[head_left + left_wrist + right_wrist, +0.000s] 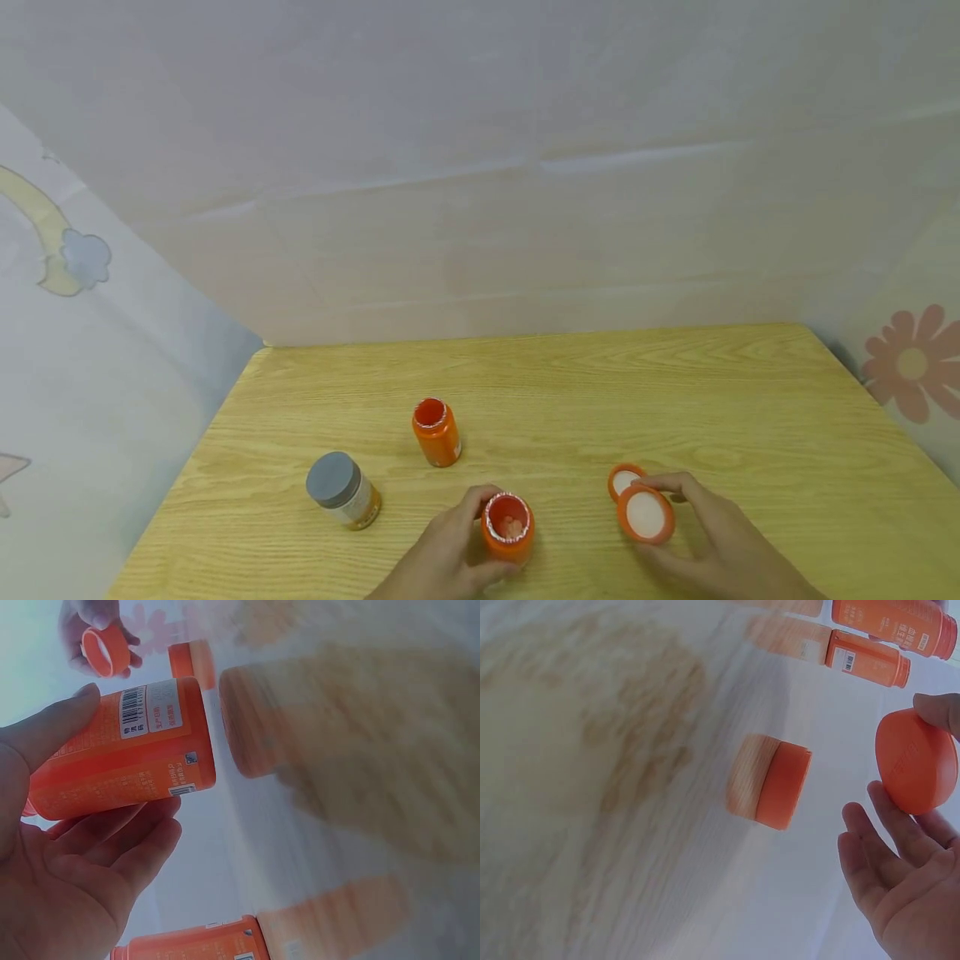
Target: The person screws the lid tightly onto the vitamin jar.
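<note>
- The left hand (450, 550) is clamped round the held bottle (516, 552), thumb on one side and fingers on the other, mouth up, pale pieces (512, 528) showing inside; its base looks just off the table (562, 400).
- The right hand (708, 533), well apart from the left, pinches the held cap (646, 515) above the table, white liner up.
- Just beyond that cap, the second cap (622, 478) lies on the table, also liner up.
- Ahead of the left hand stands the second bottle (439, 443), uncapped; left of that hand sits the grey-lidded jar (343, 492), closed.
- The step in hand seems to be handling a cap and an open bottle; whether uncapping or recapping, I cannot tell.
- Setting the cap down would call for a spot near the right hand; fitting it, for flipping it liner-down and carrying it leftward.
- Either way, the left hand should keep the loose pieces from spilling.
</note>
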### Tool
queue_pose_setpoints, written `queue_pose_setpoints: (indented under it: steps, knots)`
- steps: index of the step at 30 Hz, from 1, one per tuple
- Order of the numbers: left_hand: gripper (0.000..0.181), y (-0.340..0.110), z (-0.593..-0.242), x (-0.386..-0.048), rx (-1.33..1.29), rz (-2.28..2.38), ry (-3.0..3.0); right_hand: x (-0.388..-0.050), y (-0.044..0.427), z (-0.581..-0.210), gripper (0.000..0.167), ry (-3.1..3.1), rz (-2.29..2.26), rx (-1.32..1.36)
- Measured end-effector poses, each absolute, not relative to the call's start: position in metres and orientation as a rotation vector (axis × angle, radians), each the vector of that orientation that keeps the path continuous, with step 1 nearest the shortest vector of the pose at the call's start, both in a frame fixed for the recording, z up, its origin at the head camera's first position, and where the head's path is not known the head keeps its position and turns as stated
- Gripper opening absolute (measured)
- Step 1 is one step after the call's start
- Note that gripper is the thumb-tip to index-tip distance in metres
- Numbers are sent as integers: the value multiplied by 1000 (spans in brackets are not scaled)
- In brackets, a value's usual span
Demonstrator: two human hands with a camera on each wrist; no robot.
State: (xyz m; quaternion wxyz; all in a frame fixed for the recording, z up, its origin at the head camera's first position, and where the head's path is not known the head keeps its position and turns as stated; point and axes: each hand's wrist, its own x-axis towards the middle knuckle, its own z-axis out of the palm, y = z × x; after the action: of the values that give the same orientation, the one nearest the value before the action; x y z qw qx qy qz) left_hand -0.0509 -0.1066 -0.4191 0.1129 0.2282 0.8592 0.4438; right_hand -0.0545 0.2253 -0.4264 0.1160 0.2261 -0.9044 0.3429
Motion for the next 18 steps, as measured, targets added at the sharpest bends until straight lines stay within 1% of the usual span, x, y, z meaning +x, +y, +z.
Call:
queue_pose_setpoints:
  steps: [9, 18]
  knots:
    - [58, -104, -422, -50, 680, 1241, 2538, -54, 222, -427, 62, -2661, 1023, 649]
    - [56, -103, -423, -53, 690, 1240, 2480, -55, 219, -425, 63, -2654, 1017, 699]
